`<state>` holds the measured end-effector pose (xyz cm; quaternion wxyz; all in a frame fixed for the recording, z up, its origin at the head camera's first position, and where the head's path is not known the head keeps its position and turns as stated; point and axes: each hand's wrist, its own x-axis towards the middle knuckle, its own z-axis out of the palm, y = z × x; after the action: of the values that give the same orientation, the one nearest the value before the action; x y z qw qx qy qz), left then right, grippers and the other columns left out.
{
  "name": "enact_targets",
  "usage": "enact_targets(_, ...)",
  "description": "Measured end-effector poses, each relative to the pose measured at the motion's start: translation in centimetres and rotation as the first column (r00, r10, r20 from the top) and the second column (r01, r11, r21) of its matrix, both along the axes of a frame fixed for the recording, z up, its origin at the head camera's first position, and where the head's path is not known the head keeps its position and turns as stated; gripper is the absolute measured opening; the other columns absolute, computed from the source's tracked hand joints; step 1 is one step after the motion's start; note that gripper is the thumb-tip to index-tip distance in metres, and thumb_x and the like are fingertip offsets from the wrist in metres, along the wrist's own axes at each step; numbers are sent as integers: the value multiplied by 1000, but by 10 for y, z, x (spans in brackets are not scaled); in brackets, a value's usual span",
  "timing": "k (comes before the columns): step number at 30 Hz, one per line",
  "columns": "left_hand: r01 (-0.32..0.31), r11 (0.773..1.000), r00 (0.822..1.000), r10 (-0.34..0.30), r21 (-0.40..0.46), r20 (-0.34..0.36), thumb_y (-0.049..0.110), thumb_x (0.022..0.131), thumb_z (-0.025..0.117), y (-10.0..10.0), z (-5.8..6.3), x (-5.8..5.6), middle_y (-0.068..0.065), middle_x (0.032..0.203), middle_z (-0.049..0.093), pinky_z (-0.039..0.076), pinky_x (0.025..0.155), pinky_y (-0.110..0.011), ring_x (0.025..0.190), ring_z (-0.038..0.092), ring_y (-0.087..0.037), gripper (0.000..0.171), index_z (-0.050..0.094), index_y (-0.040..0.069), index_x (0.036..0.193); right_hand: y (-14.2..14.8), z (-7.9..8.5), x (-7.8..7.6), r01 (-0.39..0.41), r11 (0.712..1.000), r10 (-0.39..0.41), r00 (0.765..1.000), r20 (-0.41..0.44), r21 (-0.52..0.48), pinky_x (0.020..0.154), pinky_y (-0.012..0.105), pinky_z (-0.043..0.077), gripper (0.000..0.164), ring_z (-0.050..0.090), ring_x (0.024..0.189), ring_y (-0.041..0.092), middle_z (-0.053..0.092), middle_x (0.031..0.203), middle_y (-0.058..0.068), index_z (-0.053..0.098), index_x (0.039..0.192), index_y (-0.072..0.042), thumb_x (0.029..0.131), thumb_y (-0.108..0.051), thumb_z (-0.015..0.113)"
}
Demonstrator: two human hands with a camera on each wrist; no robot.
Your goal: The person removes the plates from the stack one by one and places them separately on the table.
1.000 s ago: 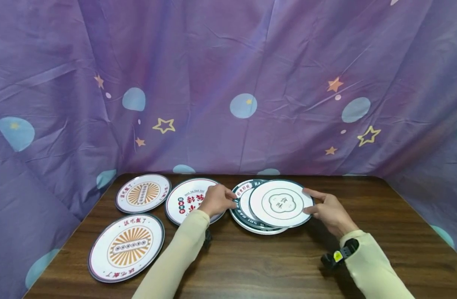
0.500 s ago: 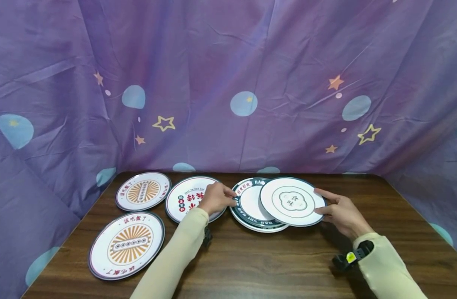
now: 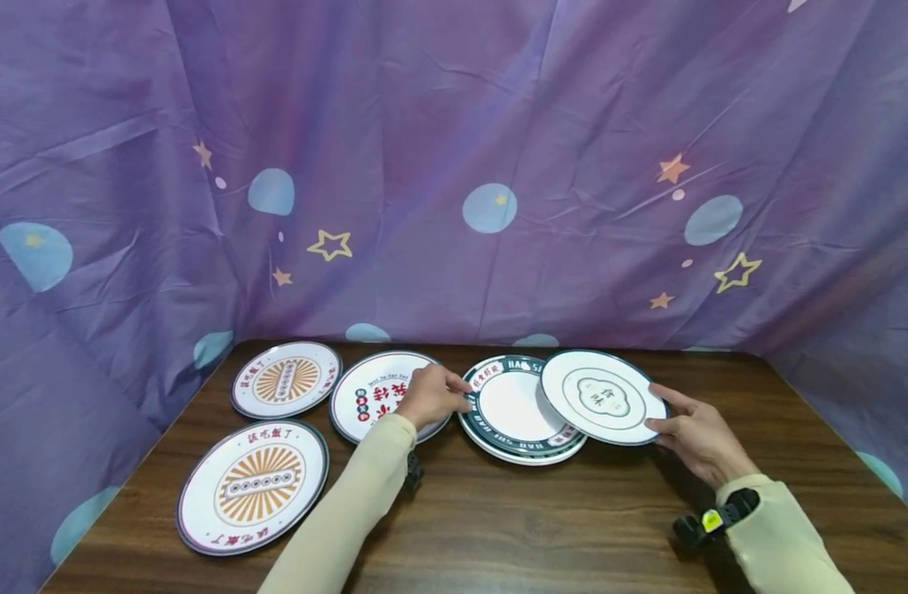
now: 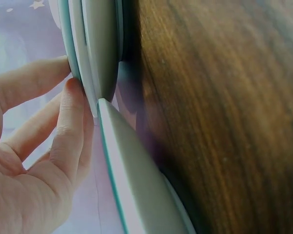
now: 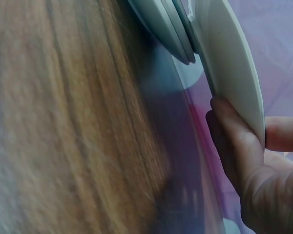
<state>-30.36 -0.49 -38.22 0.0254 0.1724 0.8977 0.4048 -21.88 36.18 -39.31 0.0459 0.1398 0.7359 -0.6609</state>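
My right hand (image 3: pixel 702 439) pinches the right edge of a white plate (image 3: pixel 600 398) with a flower-shaped outline and characters in its middle. That plate is tilted, and its left part overlaps a stack of plates. On top of the stack lies a plate with a dark green lettered band (image 3: pixel 524 404). At the stack's left rim, the fingertips of my left hand (image 3: pixel 433 398) grip the edge of this plate. In the right wrist view, the pale underside of the white plate (image 5: pixel 229 63) shows, thumb below it and fingers above.
Beside the stack lies a plate with red characters (image 3: pixel 383 396), partly behind my left hand. Two plates with orange sunburst prints, one farther back (image 3: pixel 286 381) and one nearer (image 3: pixel 253 487), lie on the left of the wooden table (image 3: pixel 543 528). A purple curtain (image 3: pixel 394 165) hangs behind.
My right hand has drawn the white plate to the right across the stack, exposing more of the green-banded plate. My left hand stays at the stack's left rim.
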Motion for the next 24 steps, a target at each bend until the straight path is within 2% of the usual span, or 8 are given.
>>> enact_targets(4,-7,1000,1000,7,1,1,12,72,84,0,-1,0,-7,97,80,53,84,-28,88,67,-16,28,80,9,99,5,2,0,36,998,-37,999,20,44,72,20,54,82,56,83,-3,7,165,22,11,160,-5,94,9,56)
enact_targets(12,-9,1000,1000,9,-8,11,12,73,85,0,-3,-2,-7,98,79,52,82,-28,85,62,-13,26,80,9,99,22,3,3,124,992,-124,992,18,17,70,18,54,81,54,81,-5,4,165,23,8,160,-6,94,11,51)
enact_targets(18,-4,1000,1000,4,-18,5,12,73,84,0,-4,-2,-7,98,79,53,83,-29,86,64,-14,27,80,9,99,32,-1,4,241,970,-240,971,19,-28,66,18,55,83,56,76,-2,13,160,26,7,160,-6,91,15,49)
enact_targets(24,-4,1000,1000,4,-6,3,12,73,85,-1,-1,-1,-6,97,80,54,83,-28,84,65,-13,27,80,9,99,36,-2,2,324,943,-322,946,42,-80,69,15,56,87,56,76,-5,8,165,22,2,160,-8,90,18,47)
